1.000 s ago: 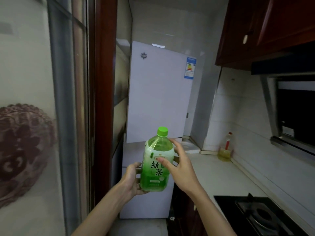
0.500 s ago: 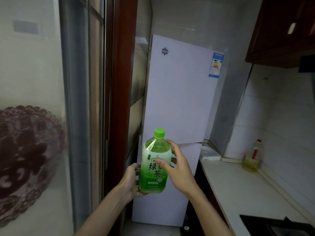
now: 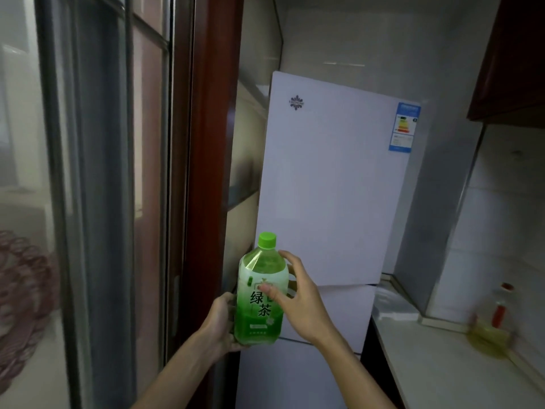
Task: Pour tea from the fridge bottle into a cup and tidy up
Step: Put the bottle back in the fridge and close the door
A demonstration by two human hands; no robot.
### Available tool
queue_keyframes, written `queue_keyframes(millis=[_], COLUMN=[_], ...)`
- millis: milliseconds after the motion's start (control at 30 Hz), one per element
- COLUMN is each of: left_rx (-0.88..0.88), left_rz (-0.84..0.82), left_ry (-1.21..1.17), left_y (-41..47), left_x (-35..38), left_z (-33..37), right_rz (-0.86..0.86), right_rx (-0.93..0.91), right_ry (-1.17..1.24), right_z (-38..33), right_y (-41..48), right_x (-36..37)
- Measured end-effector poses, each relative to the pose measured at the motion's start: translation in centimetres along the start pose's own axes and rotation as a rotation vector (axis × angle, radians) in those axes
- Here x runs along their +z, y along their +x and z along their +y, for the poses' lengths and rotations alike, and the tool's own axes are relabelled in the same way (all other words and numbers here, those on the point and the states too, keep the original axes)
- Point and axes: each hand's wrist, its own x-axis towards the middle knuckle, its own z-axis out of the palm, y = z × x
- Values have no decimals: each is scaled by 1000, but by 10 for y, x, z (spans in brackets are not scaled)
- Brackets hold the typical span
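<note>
I hold a green tea bottle [image 3: 261, 293] upright in front of me, its green cap on and a green label with white characters on its body. My left hand [image 3: 219, 321] grips its lower left side and base. My right hand [image 3: 298, 299] wraps its right side, thumb across the label and fingers behind. Straight ahead stands the white fridge [image 3: 333, 184] with both doors closed and an energy sticker at its upper right. No cup is in view.
A dark red door frame [image 3: 211, 160] and glass sliding panels fill the left. To the right, a white countertop [image 3: 442, 367] carries a yellow oil bottle [image 3: 491, 329] with a red cap. A dark wall cabinet [image 3: 513, 69] hangs at the top right.
The view has swung left and closer to the fridge, so the stove has left the frame. Both hands keep the same hold on the bottle.
</note>
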Motion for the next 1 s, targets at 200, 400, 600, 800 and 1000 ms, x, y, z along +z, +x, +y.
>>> queue_keyframes(millis=[200,400,600,800,1000], left_rx=[18,38,32,27,8], left_rz=[29,4,-8,-66,-112], left_ry=[-5,-26,-40,-67,-91], left_y=[27,49,86,126,162], left_x=[2,-10,-20,-28,-35], left_z=[6,18,39,63,71], right_rz=[-58,-96,-95,-89,-95], right_rx=[18,27,28,36,68], right_ry=[17,13,3,-17,-53], right_z=[23,42,54,67,85], right_y=[36,67,101,140,169], right_x=[-3,4,18,30,35])
